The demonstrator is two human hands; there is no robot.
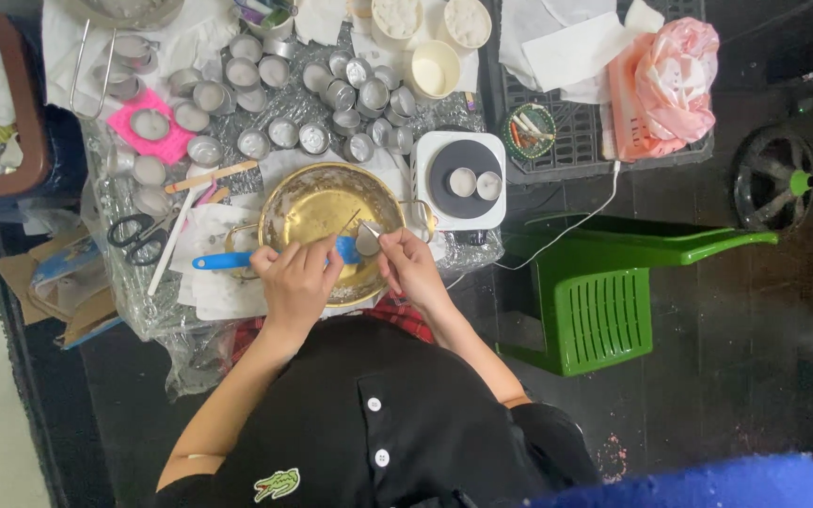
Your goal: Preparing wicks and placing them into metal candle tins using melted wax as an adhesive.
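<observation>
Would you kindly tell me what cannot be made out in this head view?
- Left hand: its grip on the blue-handled tool is hidden by its own back.
- Small tin at the right hand: contents too small to tell.
- Brown basket: cut off by the left edge.

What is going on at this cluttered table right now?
A person in a black shirt works over a gold metal bowl. The right hand holds a small silver tin above the bowl, while the left hand grips a blue-handled tool. Many more small tins lie behind, and two sit on a white hot plate.
</observation>
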